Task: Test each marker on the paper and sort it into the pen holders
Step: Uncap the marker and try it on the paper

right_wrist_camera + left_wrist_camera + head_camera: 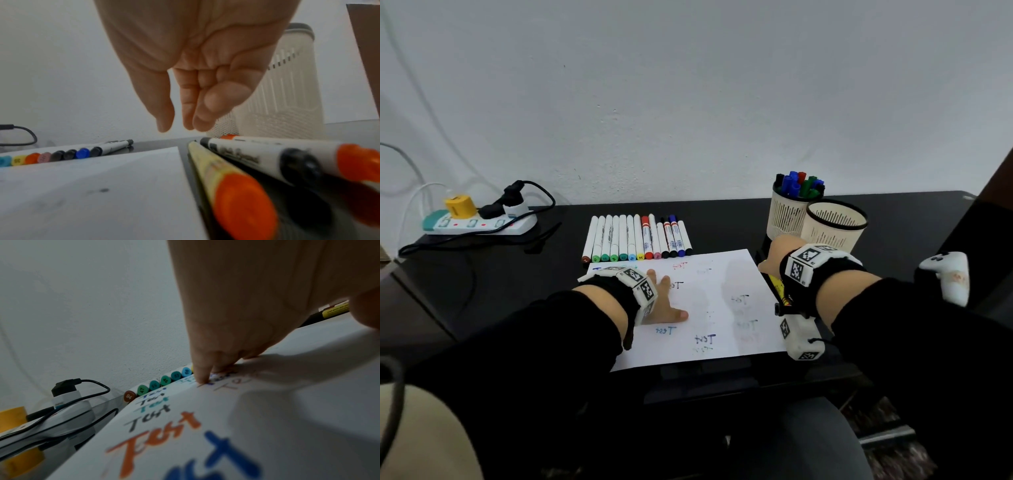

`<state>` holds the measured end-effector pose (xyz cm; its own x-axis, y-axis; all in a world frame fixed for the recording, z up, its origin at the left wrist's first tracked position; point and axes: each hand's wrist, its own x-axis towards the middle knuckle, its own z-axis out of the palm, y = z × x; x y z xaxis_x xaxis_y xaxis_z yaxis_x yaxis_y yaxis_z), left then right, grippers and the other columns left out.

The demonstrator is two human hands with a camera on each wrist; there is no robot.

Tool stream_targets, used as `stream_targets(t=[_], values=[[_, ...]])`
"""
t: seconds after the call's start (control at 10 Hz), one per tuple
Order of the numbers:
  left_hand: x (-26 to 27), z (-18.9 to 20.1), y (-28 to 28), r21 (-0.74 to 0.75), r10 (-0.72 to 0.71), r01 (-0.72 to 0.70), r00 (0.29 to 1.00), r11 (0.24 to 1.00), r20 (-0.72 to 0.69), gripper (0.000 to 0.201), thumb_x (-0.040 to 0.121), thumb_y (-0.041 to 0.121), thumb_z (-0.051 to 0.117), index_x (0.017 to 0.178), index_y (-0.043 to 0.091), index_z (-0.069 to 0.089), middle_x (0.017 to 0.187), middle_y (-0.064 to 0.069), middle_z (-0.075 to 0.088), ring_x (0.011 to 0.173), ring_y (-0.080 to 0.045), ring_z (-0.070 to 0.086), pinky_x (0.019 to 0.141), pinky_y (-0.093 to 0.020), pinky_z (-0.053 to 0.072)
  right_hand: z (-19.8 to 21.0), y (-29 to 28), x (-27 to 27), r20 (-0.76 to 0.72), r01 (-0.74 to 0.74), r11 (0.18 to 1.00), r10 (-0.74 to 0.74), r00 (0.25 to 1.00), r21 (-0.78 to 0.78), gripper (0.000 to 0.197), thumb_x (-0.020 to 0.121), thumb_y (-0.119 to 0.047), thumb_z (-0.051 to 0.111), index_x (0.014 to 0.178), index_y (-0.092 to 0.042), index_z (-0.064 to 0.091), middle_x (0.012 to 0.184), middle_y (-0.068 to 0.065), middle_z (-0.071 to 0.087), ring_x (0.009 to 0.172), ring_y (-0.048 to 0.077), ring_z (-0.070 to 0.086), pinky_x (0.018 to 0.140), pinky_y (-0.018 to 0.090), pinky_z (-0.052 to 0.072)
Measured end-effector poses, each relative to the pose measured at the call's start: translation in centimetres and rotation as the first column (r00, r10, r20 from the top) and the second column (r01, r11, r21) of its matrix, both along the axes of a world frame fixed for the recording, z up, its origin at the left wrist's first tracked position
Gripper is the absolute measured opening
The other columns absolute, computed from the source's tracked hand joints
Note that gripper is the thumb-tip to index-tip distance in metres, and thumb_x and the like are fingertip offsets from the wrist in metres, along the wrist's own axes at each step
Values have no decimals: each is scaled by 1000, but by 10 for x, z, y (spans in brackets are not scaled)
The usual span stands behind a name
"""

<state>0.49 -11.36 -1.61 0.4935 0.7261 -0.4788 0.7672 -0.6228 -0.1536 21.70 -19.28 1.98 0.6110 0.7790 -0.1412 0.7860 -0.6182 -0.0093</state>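
Note:
A white paper (709, 308) covered with "Test" scribbles lies on the black desk. My left hand (666, 301) presses flat on its left part, fingers spread, fingertips (202, 378) on the sheet. A row of markers (637, 240) lies behind the paper. My right hand (774, 260) hovers open and empty, fingers (185, 113) hanging straight above the desk, just right of the paper and in front of two cream holders. The near holder (834, 226) shows nothing inside; the far holder (789, 212) has several markers. Loose markers with orange caps (244, 203) lie under my right wrist.
A power strip (479, 222) with plugs and cables sits at the back left of the desk. A white controller (947, 277) rests at the right edge. The wall stands close behind the marker row and holders.

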Motion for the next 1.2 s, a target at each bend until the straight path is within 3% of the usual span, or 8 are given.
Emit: stream_targets(t=[0.1, 0.3, 0.5, 0.6, 0.7, 0.8, 1.0, 1.2], values=[[-5, 2, 5, -1, 11, -11, 1000, 1000, -28, 93, 85, 69, 37, 150, 17, -5, 156, -14, -10, 144, -34, 5, 116, -49, 14, 10, 21, -9, 3, -44, 999, 44, 999, -22, 25, 90, -29, 55, 79, -7, 60, 63, 3, 48, 55, 17, 46, 56, 26, 41], [-19, 12, 20, 24, -5, 6, 999, 1000, -36, 96, 83, 73, 35, 149, 18, -7, 156, -13, -12, 144, -33, 6, 116, -51, 14, 16, 64, -35, -28, -102, 994, 101, 994, -29, 30, 92, -28, 55, 69, -10, 47, 65, 2, 48, 61, 19, 49, 54, 26, 39], [-30, 4, 25, -53, 2, -1, 1000, 999, 12, 97, 86, 68, 39, 149, 14, -12, 155, -14, -18, 145, -30, -4, 117, -48, 7, 7, 106, -50, -77, -128, 992, 127, 989, -8, 28, 89, -26, 57, 68, -12, 48, 65, 1, 50, 56, 16, 48, 51, 25, 39], [-31, 1, 24, -80, 8, -5, 999, 997, 38, 96, 87, 65, 39, 148, 13, -14, 154, -15, -21, 144, -29, -9, 118, -46, 4, -3, 125, -54, -88, -129, 991, 127, 988, -19, 18, 84, -27, 58, 78, -11, 59, 68, 2, 57, 66, 22, 58, 63, 28, 45], [-30, 1, 24, -94, 12, -9, 999, 996, 30, 95, 88, 64, 38, 148, 13, -15, 154, -15, -22, 144, -29, -11, 117, -47, 4, -8, 136, -57, -117, -169, 985, 164, 979, -35, 25, 83, -24, 57, 104, -12, 65, 92, 4, 66, 88, 26, 63, 83, 33, 52], [-30, 2, 23, -104, 13, -11, 1000, 995, 23, 94, 88, 63, 38, 148, 14, -16, 153, -14, -23, 144, -29, -12, 117, -46, 3, -11, 141, -60, -120, -193, 980, 185, 975, -56, 33, 90, -21, 54, 122, -13, 59, 119, 5, 61, 110, 26, 60, 99, 39, 47], [-29, 4, 22, -109, 13, -12, 1000, 994, 7, 93, 89, 63, 37, 147, 14, -18, 153, -14, -24, 144, -29, -13, 115, -46, 2, -24, 154, -52, -166, -130, 991, 127, 978, -9, 32, 73, -27, 63, 104, -19, 65, 97, 3, 67, 89, 26, 65, 89, 38, 53], [-29, 4, 20, -112, 24, -22, 1000, 993, 15, 92, 90, 62, 37, 147, 15, -17, 153, -13, -24, 144, -28, -13, 116, -46, 1, -17, 141, -55, -224, -64, 997, 70, 972, 35, 29, 77, -25, 63, 105, -17, 60, 102, 7, 66, 94, 28, 64, 90, 39, 52]])
